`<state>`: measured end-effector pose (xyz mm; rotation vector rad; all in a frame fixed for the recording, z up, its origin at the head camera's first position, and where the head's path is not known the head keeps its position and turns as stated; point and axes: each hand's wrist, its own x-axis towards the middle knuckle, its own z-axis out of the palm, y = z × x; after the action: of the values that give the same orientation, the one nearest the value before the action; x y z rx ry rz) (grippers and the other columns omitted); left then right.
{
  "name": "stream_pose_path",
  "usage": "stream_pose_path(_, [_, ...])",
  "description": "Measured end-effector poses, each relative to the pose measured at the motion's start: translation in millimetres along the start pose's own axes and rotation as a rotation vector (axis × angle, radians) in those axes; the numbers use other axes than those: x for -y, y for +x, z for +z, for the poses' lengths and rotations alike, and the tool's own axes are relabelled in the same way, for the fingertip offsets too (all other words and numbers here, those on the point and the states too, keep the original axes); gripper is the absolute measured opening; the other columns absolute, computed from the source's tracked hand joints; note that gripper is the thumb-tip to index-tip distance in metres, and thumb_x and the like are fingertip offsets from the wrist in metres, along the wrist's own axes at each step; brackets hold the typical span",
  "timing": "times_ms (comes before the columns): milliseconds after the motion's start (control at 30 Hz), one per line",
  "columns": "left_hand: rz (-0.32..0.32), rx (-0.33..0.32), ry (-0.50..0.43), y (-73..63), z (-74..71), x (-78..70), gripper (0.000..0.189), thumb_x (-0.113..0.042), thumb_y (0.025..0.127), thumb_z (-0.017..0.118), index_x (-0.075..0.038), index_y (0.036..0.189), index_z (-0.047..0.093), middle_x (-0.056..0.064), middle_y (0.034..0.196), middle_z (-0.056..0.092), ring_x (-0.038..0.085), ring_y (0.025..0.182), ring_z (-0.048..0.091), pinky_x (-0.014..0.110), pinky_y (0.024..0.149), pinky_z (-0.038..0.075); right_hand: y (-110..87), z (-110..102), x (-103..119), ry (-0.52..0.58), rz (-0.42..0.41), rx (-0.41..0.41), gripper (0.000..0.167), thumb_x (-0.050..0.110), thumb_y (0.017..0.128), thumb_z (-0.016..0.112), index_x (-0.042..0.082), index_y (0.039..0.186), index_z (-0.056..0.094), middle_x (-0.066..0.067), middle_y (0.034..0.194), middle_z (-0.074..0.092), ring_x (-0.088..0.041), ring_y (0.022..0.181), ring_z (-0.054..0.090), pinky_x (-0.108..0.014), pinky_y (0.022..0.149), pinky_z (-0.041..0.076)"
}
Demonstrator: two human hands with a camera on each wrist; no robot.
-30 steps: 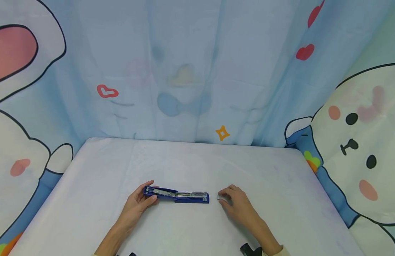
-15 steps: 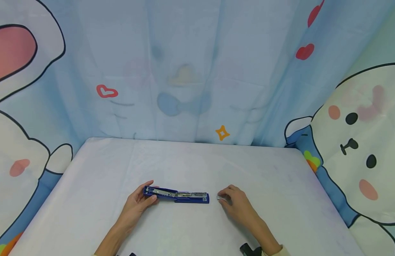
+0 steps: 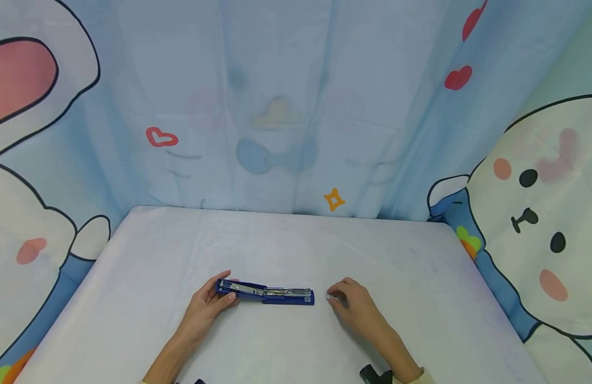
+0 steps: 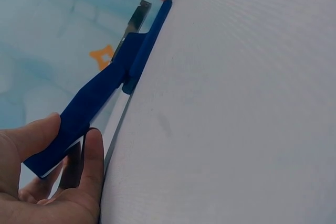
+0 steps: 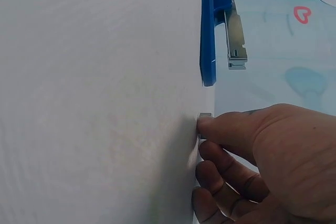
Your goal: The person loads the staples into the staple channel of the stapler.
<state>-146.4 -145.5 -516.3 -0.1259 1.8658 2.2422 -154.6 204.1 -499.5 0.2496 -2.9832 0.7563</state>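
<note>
Barely anything changes over the last second: both hands and what they hold sit where they sat, give or take a tiny drift of the head view, so the work in hand looks paused to me, neither further on nor set back. The blue stapler (image 3: 277,300) lies about midway between the hands on the white-covered counter (image 3: 277,245), its base (image 5: 208,40) down on the surface and its metal magazine (image 5: 235,35) standing clear above it, a gap showing between them. The left hand (image 3: 205,306) grips the far-left end of the stapler, thumb on one side and fingers on the other, that end tilted up off the counter. The right hand (image 3: 356,306) pinches a small metal piece (image 5: 205,114), probably a strip of staples though too small and covered to be sure, between thumb and index finger; the other fingers are curled close to the counter. That piece is just beyond the stapler's right end, near it but not touching. Pose: left forearm (image 3: 173,352) comes in from the bottom edge leaning inward, right forearm (image 3: 397,349) leans in to match, a black device (image 3: 375,375) at that wrist.
</note>
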Motion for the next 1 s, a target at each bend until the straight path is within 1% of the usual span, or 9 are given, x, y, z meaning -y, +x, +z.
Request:
stream_pose_path(233, [0.004,-0.004,-0.001,-0.1,0.0,-0.4,0.068,-0.002,0.1,0.07,-0.009,0.161,0.041,0.022,0.16,0.05,0.004,0.115,0.068,0.022,0.097,0.061,0.8,-0.8,-1.6,0.001,-0.013,0.006,0.016,0.007,0.089,0.084,0.014,0.102,0.077,0.003,0.099,0.068,-0.008,0.091,0.062,-0.032,0.084,0.061])
stream_pose_path(300, [0.001,-0.001,-0.003,-1.0,-0.1,-1.1,0.069,-0.003,0.1,0.07,-0.009,0.161,0.04,0.022,0.161,0.048,0.004,0.12,0.066,0.021,0.098,0.061,1.1,-1.7,-2.0,0.018,-0.019,0.007,0.014,0.007,0.09,0.083,0.013,0.101,0.077,0.003,0.098,0.068,-0.007,0.09,0.062,-0.031,0.082,0.061])
stream_pose_path(467, [-0.013,0.006,-0.013,-2.0,-0.7,-2.8,0.069,-0.003,0.1,0.07,-0.009,0.162,0.039,0.02,0.164,0.046,0.014,0.135,0.059,0.022,0.099,0.06,1.7,-4.1,-2.6,0.051,-0.028,0.014,0.011,0.006,0.092,0.081,0.012,0.1,0.077,0.004,0.097,0.067,-0.007,0.089,0.062,-0.029,0.08,0.06])
stream_pose_path(567, [-0.016,0.007,-0.016,-0.9,-1.6,-3.4,0.068,-0.002,0.101,0.069,-0.009,0.162,0.039,0.021,0.165,0.044,0.018,0.139,0.056,0.022,0.1,0.06,2.7,-4.9,-2.7,0.05,-0.027,0.021,0.011,0.006,0.092,0.08,0.012,0.101,0.076,0.003,0.097,0.067,-0.007,0.09,0.061,-0.029,0.081,0.06])
stream_pose_path(667, [-0.019,0.01,-0.026,0.0,-2.6,-3.3,0.068,-0.001,0.101,0.068,-0.009,0.162,0.039,0.021,0.165,0.044,0.016,0.138,0.056,0.022,0.1,0.06,3.6,-5.5,-2.6,0.054,-0.024,0.026,0.011,0.006,0.093,0.08,0.011,0.102,0.076,0.003,0.098,0.067,-0.007,0.091,0.061,-0.03,0.082,0.06])
stream_pose_path(867, [-0.025,0.005,-0.019,-0.3,-3.1,-2.2,0.069,-0.002,0.1,0.07,-0.011,0.161,0.04,0.019,0.164,0.047,0.009,0.132,0.061,0.021,0.099,0.06,2.6,-7.1,-1.5,0.05,-0.022,0.018,0.012,0.006,0.092,0.08,0.011,0.102,0.075,0.003,0.098,0.066,-0.007,0.091,0.062,-0.03,0.082,0.06])
stream_pose_path(1000, [-0.026,0.002,-0.015,-0.4,-2.7,-2.0,0.069,-0.002,0.1,0.071,-0.011,0.161,0.041,0.019,0.163,0.048,0.01,0.133,0.061,0.021,0.1,0.06,1.3,-9.0,0.2,0.045,-0.008,0.017,0.012,0.007,0.092,0.08,0.011,0.103,0.076,0.003,0.099,0.067,-0.007,0.091,0.061,-0.03,0.082,0.06])
